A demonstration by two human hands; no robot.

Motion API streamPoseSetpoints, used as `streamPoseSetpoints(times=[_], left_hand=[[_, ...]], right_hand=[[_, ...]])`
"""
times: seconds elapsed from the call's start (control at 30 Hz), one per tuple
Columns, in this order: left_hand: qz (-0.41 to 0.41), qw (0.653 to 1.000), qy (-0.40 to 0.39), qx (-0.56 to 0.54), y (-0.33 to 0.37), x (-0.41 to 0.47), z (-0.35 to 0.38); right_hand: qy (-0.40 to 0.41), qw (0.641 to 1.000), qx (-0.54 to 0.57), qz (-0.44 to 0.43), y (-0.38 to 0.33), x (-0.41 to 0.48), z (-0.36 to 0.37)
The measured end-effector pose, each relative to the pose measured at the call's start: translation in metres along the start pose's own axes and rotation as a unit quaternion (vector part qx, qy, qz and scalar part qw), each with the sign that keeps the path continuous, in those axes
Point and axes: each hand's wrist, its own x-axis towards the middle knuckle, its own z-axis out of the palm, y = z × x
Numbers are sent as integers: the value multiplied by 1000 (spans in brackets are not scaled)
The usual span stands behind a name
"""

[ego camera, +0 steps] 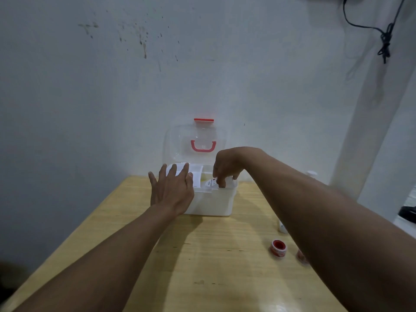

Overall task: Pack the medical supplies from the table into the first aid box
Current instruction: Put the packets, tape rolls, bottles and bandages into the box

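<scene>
A white first aid box (216,202) stands at the far end of the wooden table (202,255). Its clear lid (198,140) with a red handle leans open against the wall. My left hand (172,189) lies flat with spread fingers on the box's left front corner. My right hand (226,168) reaches down into the box from above, fingertips pinched on a white item with a printed label (210,183). A red and white tape roll (278,247) lies on the table to the right. A second reddish item (301,256) is half hidden behind my right forearm.
A white object (281,227) peeks out beside my right forearm. Another white bottle top (311,174) shows beyond the arm near the wall. The wall stands directly behind the box. A black cable (385,39) hangs at the upper right.
</scene>
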Motion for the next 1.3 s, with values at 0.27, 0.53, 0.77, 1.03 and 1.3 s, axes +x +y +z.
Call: streamPoseSetpoints(times=[0.27, 0.53, 0.77, 1.03, 1.3], left_hand=[[0, 1000, 5, -4, -1, 2, 2], [0, 1000, 1, -5, -2, 3, 3], [-1, 1000, 0, -8, -1, 3, 2], [-7, 1000, -9, -23, 0, 4, -1], [-30, 999, -19, -41, -8, 8, -4]], right_hand=[[-28, 999, 11, 27, 0, -12, -13], [0, 999, -45, 20, -3, -6, 4], [41, 998, -46, -28, 0, -21, 14], [175, 982, 35, -53, -8, -28, 23], [123, 987, 96, -38, -19, -17, 43]])
